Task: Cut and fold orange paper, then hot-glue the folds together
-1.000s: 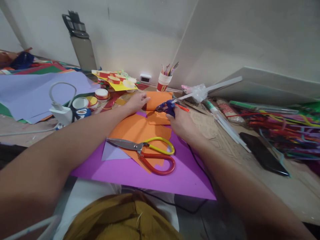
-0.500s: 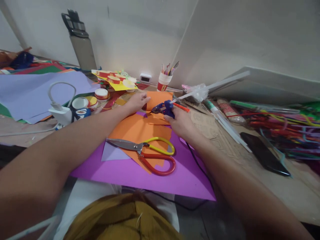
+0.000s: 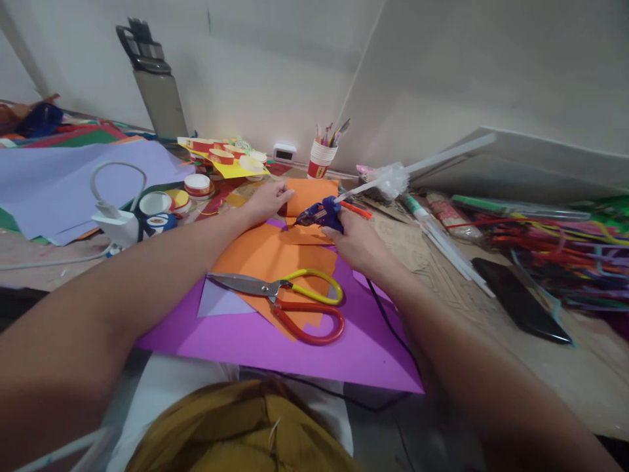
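Note:
My left hand is closed on the left edge of a curled orange paper piece, its fingertips pinched there. In my right hand is a blue glue gun, its nozzle pointing left at the lower edge of that orange piece. Whether the nozzle touches the paper I cannot tell. A long white glue stick runs out of the gun's back to the upper right. Beneath lie flat orange paper and a purple sheet. Scissors with yellow and red handles rest on them.
A black cord trails beside my right forearm. Behind stand a paper cup of brushes, a small white clock and a bottle. Rightward lie a phone and pipe cleaners; leftward, a white plug and lilac paper.
The camera view has shifted very slightly. My hands, the glue gun and the orange paper keep nearly the same places.

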Demonstrator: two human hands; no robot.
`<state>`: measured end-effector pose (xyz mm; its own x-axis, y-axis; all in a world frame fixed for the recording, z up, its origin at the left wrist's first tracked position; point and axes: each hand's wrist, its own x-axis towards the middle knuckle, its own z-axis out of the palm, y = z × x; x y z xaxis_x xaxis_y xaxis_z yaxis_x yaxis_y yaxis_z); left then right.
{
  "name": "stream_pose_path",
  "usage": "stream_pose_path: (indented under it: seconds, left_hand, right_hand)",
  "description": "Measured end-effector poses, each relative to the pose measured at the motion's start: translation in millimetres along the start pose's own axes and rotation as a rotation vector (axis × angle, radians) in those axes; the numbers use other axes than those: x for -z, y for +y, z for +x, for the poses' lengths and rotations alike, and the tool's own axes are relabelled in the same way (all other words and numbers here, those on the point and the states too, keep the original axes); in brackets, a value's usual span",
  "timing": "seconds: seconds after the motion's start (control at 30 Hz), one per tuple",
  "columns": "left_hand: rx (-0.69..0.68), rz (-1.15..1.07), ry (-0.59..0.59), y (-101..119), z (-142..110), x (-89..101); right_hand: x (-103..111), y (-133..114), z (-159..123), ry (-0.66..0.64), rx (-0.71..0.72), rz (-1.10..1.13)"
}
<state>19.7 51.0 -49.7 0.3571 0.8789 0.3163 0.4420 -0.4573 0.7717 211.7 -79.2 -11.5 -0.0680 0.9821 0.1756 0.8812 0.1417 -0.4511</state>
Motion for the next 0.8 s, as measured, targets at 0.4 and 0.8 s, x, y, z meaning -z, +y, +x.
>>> stream_pose_path:
  seconds: [0.4, 0.8]
  left_hand:
    - [-0.013, 0.02, -0.014, 0.7, 0.0, 0.4]
    - [0.014, -0.062, -0.035, -2.3, 1.1, -1.3]
  right_hand:
    - [-6.4, -0.2, 7.0, 0.049, -0.018, -0.056]
    - [14.6, 4.8, -7.0, -0.02, -0.047, -0.055]
